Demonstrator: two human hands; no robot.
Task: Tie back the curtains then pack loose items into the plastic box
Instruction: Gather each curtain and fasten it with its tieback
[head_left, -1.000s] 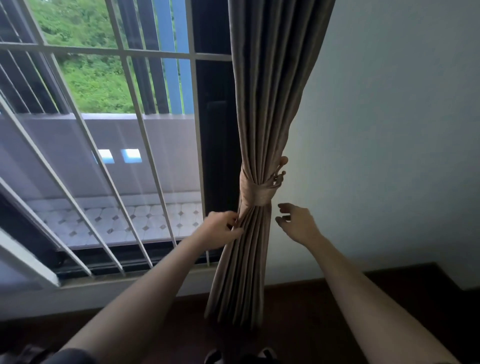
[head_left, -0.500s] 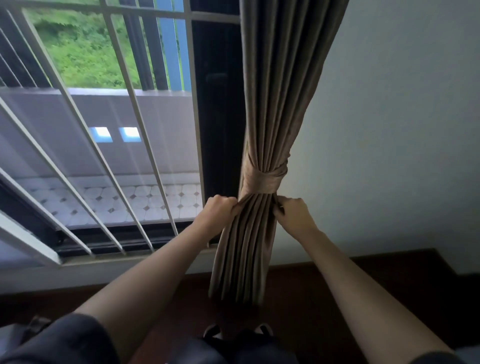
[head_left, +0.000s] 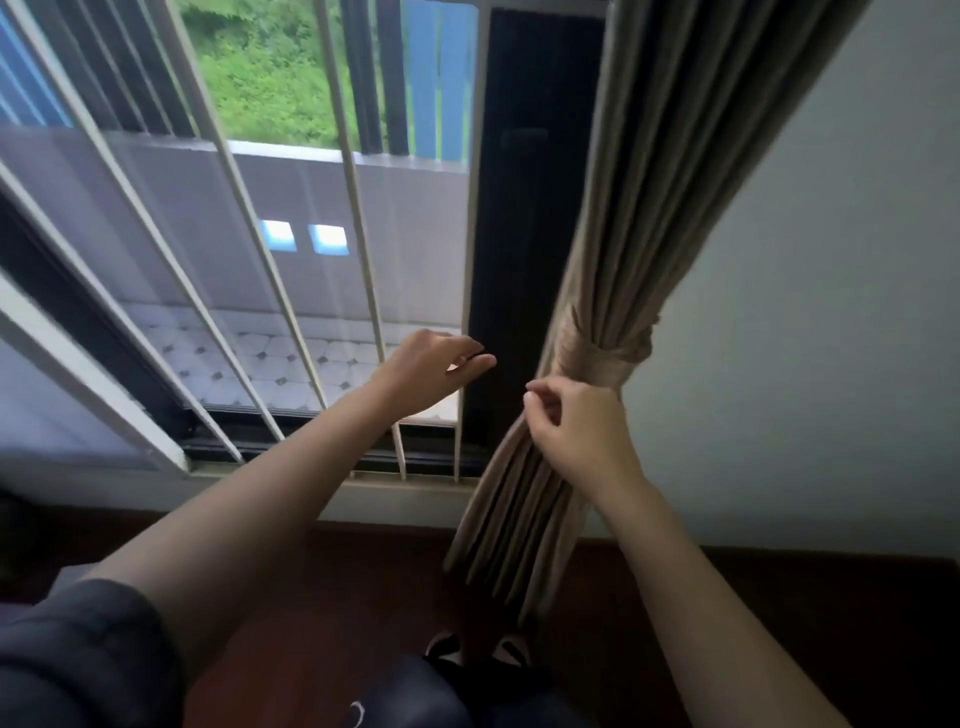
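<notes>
A beige pleated curtain (head_left: 654, 218) hangs beside the window, gathered at its waist by a tieback (head_left: 605, 358) of the same cloth, knotted on the right side. My right hand (head_left: 576, 431) is just below the tieback, fingers curled, in front of the curtain's lower folds (head_left: 511, 525); whether it pinches a fold I cannot tell. My left hand (head_left: 434, 374) hovers to the left of the curtain, in front of the dark window frame, fingers relaxed and holding nothing. No plastic box or loose items are in view.
White window bars (head_left: 358, 249) run diagonally across the glass on the left. A pale wall (head_left: 810, 322) is to the right of the curtain. Dark wooden floor (head_left: 332, 597) lies below the sill, with my feet (head_left: 475, 649) at the bottom centre.
My left hand has let go of the curtain and moved left, away from it. My right hand stays below the tieback. The view has tilted and swung left.
</notes>
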